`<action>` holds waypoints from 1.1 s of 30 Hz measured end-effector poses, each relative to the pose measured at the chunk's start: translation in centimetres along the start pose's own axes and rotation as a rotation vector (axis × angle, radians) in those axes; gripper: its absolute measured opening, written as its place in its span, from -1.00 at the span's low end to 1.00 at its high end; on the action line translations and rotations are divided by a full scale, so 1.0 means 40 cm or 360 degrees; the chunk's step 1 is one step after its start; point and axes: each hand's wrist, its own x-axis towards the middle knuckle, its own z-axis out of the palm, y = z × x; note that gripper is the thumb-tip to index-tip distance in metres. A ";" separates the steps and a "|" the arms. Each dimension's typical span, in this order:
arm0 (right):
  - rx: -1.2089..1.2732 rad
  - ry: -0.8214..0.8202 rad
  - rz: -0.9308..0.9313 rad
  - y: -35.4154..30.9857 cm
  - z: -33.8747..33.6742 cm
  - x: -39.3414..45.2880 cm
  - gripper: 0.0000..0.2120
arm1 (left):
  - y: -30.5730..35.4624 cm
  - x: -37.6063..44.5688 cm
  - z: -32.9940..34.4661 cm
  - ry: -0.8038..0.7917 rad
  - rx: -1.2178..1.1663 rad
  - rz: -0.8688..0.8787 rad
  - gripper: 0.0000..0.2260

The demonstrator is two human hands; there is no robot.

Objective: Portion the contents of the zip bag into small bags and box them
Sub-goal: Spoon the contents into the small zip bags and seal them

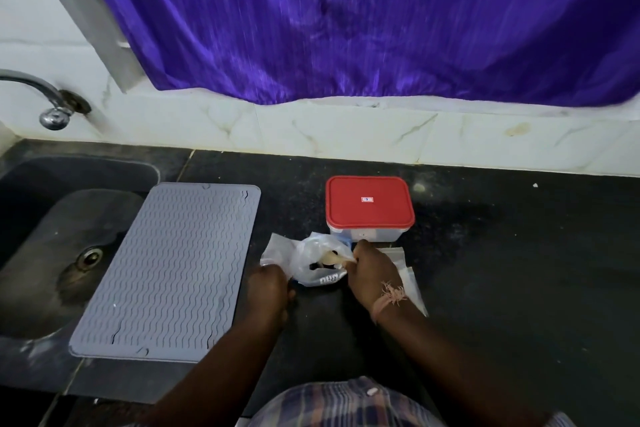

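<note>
A person stands at a dark speckled stone tabletop (502, 253), both bare hands on a crumpled clear plastic zip bag (313, 262) lying at the centre of the view. The left hand (268, 288), at 9 o'clock of the bag, has its fingers curled round the bag's left edge, a closed grip on the plastic. The right hand (372, 270), at 3 o'clock of the bag, pinches the bag's upper right edge between curled fingers; a frayed pinkish thread band (389, 298) circles its wrist. Inside the bag some dark and pale contents show, too blurred to name.

At 12 o'clock of the bag, just beside it, stands a clear rectangular plastic box with a red lid (370, 206), the lid on. Under the right wrist, at 4 o'clock of the bag, lie flat clear small bags (410, 282) on the tabletop.

At 9 o'clock of the hands a grey ribbed silicone mat (173, 270) lies partly over the rim of a dark sink (41, 236). A chrome tap (45, 94) juts from the white tiled wall at 10 o'clock, and a purple satin curtain (346, 17) hangs at 12 o'clock.
</note>
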 end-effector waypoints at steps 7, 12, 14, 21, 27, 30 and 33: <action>-0.0008 -0.0076 -0.0253 -0.016 0.007 -0.019 -0.81 | -0.013 -0.024 0.060 -0.0510 -0.0381 0.0189 -0.91; -0.0028 0.0022 -0.0399 -0.018 -0.009 -0.034 -0.79 | 0.013 -0.001 0.061 -0.0320 -0.0048 0.0598 -0.86; 0.0085 0.0116 -0.0467 -0.026 -0.024 -0.036 -0.81 | 0.013 0.001 0.060 -0.0284 0.0004 0.0655 -0.80; 0.0021 -0.0231 -0.0684 -0.065 0.017 -0.047 -0.72 | 0.009 0.008 0.059 -0.0022 0.0439 0.0904 -0.75; 0.0084 -0.0159 -0.0490 -0.079 0.040 -0.027 -0.79 | 0.027 -0.040 0.071 -0.0048 0.0581 0.1184 -0.76; 0.0221 -0.0029 -0.0399 -0.081 0.037 -0.015 -0.80 | 0.045 -0.018 0.056 -0.0090 0.0518 0.1129 -0.79; 0.0361 0.0097 -0.0383 -0.087 0.021 -0.007 -0.81 | 0.046 0.019 0.041 -0.0153 0.0502 0.0970 -0.86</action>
